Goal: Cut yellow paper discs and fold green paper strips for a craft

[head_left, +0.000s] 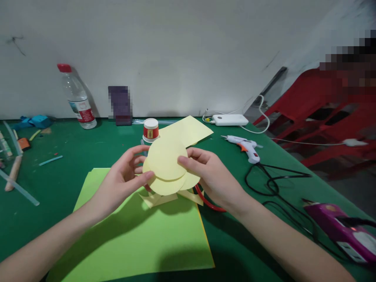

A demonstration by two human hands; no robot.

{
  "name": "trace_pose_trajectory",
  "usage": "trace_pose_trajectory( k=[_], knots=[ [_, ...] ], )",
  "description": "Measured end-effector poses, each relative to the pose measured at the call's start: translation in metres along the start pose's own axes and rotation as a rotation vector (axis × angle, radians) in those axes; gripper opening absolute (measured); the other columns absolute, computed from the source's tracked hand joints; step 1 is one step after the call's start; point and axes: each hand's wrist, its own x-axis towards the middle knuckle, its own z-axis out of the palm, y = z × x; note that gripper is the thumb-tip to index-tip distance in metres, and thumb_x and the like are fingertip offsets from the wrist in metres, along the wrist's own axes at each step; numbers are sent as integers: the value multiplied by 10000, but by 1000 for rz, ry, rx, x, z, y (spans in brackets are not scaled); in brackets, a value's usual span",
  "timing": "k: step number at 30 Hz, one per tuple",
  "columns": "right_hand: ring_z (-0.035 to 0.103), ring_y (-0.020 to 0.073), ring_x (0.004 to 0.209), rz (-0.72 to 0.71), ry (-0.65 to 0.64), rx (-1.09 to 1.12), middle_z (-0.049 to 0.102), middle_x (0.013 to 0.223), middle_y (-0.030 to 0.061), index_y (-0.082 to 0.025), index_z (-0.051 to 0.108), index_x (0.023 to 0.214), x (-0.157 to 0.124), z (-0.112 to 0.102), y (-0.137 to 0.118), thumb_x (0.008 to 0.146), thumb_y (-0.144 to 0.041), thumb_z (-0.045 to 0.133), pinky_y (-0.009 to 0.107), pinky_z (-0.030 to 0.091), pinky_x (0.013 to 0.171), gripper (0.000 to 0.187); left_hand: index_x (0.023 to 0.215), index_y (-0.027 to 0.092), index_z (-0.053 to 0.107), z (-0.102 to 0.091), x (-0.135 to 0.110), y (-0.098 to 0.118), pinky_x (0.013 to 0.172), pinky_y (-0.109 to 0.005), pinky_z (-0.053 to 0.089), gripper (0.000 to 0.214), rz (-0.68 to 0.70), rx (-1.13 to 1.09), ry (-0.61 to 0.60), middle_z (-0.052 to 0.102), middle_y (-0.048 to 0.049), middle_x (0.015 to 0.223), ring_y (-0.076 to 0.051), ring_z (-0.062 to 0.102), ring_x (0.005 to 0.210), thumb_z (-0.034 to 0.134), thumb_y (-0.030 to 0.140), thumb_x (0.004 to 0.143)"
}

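Several pale yellow paper circles (167,159) overlap in a loose fan between my two hands. My left hand (131,170) pinches their left edge, thumb in front and fingers behind. On the other side, my right hand (207,168) grips the circles with its thumb on top. Beneath them lie yellow paper scraps (160,200) on a light green paper sheet (141,239). A red curved handle (210,203), perhaps of scissors, shows below my right hand; the rest of it is hidden.
Behind the hands are a small red-and-white paper cup (150,130) and a yellow sheet (190,131). A glue gun (245,148) with a black cord lies right, near a purple power strip (342,231). A water bottle (78,98) stands left; glue sticks (19,187) lie at far left.
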Motion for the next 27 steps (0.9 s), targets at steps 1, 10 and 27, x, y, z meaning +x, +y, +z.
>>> trace_pose_trajectory(
  k=[1,10,27],
  knots=[
    [487,82,539,11,-1,30,488,567,-45,-181,584,689,0,1,1,646,-384,716,206,406,520,246,1117,304,475,0,0,0,686,-209,531,347,34,54,16,574,0,1051,-137,587,890,589,265,792],
    [396,55,510,115,-32,305,458,617,-46,-171,500,611,-3,10,4,698,-376,674,218,429,583,283,1109,219,511,-1,-1,-1,936,-385,410,379,523,844,83,488,-90,1178,-227,450,1117,627,245,749],
    [474,84,565,40,-39,118,566,754,-2,-214,644,828,-12,9,-3,740,-198,542,174,350,434,136,755,273,723,-2,-6,6,550,-257,492,92,179,330,309,706,17,746,-167,620,642,688,246,674]
  ],
)
